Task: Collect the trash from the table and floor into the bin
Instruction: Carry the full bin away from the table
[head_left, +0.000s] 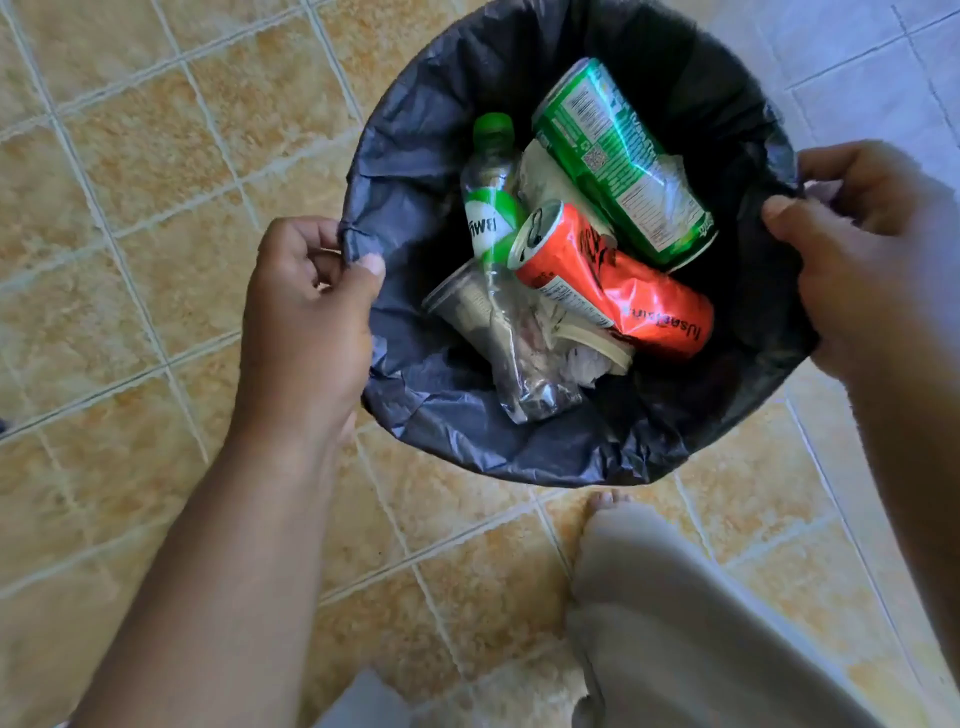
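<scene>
**Bin loaded, both hands on the liner**

Nearest you are your own forearms and a pale trouser leg (675, 623), with bare toes (605, 501) showing just short of the bin (571, 462); the bin stands on the floor (156, 156) between your two hands.

Your left hand (306, 306) pinches the rim of the black liner (415, 395) between thumb and curled fingers; your right hand (872, 249) does the same on the opposite rim, thumb over the edge.

The trash is already inside: a green can (618, 161) lies aslant at the top; a red can (613, 280), dented through the middle, rests against it; a clear bottle (491, 192) with a green cap and label lies to their left; a see-through cup (467, 306) and some crumpled white paper (587, 364) sit lower down.

By my reading the collecting is nearly or wholly done; no loose litter shows on the patch of floor in view; no bench appears, so you cannot tell from here whether anything remains there.

The liner is thin, crinkly film, matt with a dull sheen on its folds; the cans are glossy thin metal, cylinders gone out of round; the bottle and cup are light, springy plastic; the floor is mottled sandy tile with pale grout, turning to grey tile (857, 62) at the far right.
</scene>
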